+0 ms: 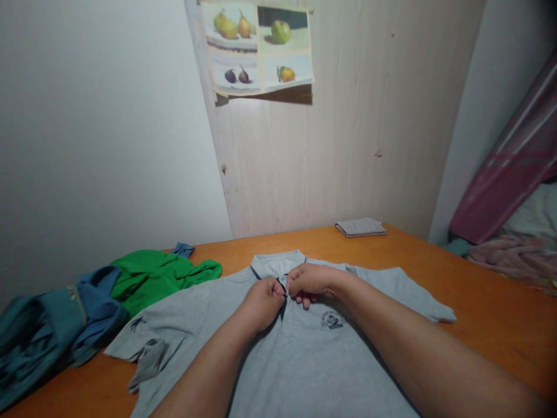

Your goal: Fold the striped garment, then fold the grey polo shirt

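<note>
A light grey polo shirt (304,360) lies spread face up, its collar pointing away from me and its short sleeves out to both sides. Dark trim edges the collar and the front placket, and a dark emblem sits on the chest. My left hand (264,301) is closed in a pinch on the left edge of the placket. Just right of it, my right hand (311,283) pinches the other placket edge below the collar. The fingertips almost meet, and they hide any button between them.
The shirt rests on an orange-brown table (487,313). At the left lie a green garment (152,276) and blue-teal clothes (56,322). A checked folded cloth (361,227) is near the back edge. Fruit pictures (261,49) hang on the wall; pink fabric (500,174) is at right.
</note>
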Motion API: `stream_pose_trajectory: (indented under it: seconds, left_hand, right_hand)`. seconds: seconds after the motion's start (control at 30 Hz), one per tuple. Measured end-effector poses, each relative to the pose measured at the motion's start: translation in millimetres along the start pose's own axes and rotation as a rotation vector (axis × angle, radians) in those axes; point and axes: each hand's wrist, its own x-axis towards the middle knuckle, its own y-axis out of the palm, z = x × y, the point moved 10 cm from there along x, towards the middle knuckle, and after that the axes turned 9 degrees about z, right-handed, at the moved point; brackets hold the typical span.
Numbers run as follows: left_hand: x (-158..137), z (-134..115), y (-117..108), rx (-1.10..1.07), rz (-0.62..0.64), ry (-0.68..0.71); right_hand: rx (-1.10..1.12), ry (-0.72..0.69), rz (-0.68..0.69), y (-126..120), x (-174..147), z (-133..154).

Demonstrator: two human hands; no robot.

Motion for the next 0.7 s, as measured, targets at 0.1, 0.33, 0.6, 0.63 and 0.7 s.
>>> stream_pose_trajectory:
  seconds: [0.1,0.33,0.6,0.63,0.7]
  left_hand:
    - [0.5,-2.3,1.1,-0.014,-0.001,0.020]
    - [-2.0,1.6,0.9,-0.079,-0.032,-0.031]
    - [-3.5,4.4,1.6,-0.109,-0.034,-0.061]
    - [-3.7,4.6,1.8,-0.116,-0.033,-0.062]
    - [-3.7,4.8,1.8,-0.125,-0.032,-0.061]
  right_hand:
    - [0.024,-0.017,-0.005,-0.9,-0.6,1.8]
    - [0.015,-0.028,-0.021,0.6,-1.4,4.7]
    - [0.042,-0.075,-0.040,-2.1,0.1,6.9]
    - [0.043,-0.075,-0.041,-2.2,0.3,6.6]
    - [0.045,-0.078,-0.037,-1.8,0.3,6.7]
